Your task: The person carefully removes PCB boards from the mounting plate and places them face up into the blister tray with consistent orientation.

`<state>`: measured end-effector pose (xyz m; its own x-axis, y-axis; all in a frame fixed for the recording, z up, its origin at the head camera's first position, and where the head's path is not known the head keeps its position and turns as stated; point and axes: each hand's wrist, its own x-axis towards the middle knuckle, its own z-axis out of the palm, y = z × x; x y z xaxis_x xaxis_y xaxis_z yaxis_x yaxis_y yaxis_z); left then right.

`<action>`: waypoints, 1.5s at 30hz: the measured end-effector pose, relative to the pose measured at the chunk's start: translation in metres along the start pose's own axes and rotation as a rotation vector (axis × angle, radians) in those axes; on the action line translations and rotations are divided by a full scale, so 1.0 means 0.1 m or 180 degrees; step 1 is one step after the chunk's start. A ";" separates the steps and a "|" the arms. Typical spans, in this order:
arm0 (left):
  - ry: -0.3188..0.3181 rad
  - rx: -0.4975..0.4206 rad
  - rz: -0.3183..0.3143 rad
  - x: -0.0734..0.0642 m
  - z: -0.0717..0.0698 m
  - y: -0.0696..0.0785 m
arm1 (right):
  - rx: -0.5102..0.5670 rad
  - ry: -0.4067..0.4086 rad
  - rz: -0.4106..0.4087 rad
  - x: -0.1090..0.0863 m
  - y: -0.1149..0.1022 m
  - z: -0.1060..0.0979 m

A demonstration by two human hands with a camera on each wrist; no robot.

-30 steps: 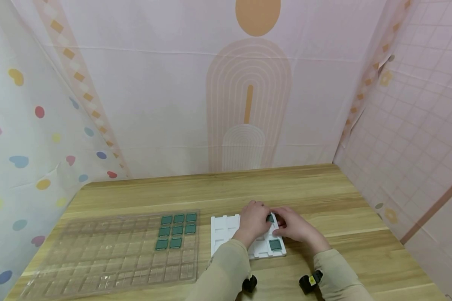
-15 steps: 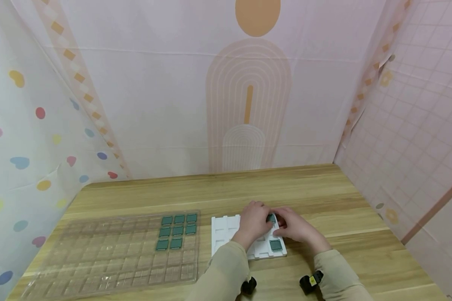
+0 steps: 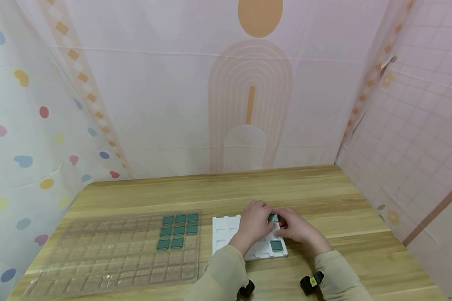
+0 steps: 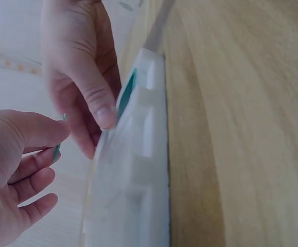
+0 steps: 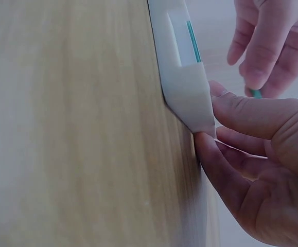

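Note:
My left hand (image 3: 253, 223) is over the white tray (image 3: 220, 237), its thumb and fingertips pinching a small green square chip (image 4: 57, 148). That chip is seen edge-on in the left wrist view, apart from the tray. My right hand (image 3: 298, 226) grips the tray's far right corner, thumb on top and a finger at the outer edge, as the right wrist view shows. Another green chip (image 3: 276, 245) lies in the tray's near right pocket. My left hand and forearm hide the tray's middle.
To the left lies a large clear plastic tray (image 3: 113, 255) with many pockets. Several green chips (image 3: 178, 230) sit in its far right part. Both trays rest on a wooden table (image 3: 324, 196), with a patterned cloth (image 3: 165, 104) hanging behind it.
The chip in my left fingertips has turned slightly, and more of its face shows in the head view. My right hand stays on the tray corner.

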<state>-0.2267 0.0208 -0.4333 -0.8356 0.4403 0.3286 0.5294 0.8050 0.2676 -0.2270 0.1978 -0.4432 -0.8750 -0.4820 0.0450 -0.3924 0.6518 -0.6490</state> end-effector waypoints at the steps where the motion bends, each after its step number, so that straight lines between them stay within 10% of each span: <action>1: 0.0016 -0.0009 0.0013 -0.01 -0.01 0.01 | -0.0005 -0.0001 0.0001 0.00 0.00 0.00; 45: 0.0210 -0.0279 0.0127 -0.39 -0.38 -0.12 | -0.0042 0.0024 0.0237 0.01 0.00 0.03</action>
<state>-0.1948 -0.0214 -0.4148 -0.8037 0.4419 0.3985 0.5752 0.7483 0.3303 -0.2270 0.1957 -0.4453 -0.9040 -0.4274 0.0028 -0.3298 0.6934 -0.6407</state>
